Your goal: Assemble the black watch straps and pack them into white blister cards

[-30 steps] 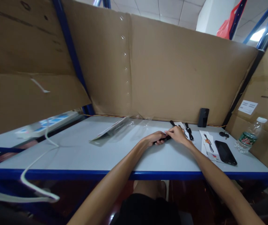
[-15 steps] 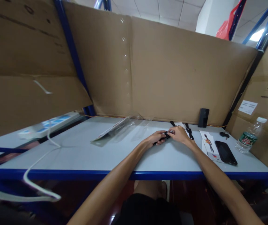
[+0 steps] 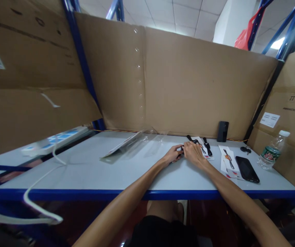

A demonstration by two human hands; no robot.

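Our left hand [image 3: 173, 156] and right hand [image 3: 193, 153] have drawn closer, both pinching the black strap [image 3: 181, 154] between fingertips, toward the table's [image 3: 85, 171] far edge, right of middle. Less strap shows now; we judge the fine work on it is under way.

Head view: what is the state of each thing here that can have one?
left hand, closed on the black watch part
right hand, pinching the same part
water bottle, upright, capped
smartphone, lying flat, screen dark
power strip, white cable attached
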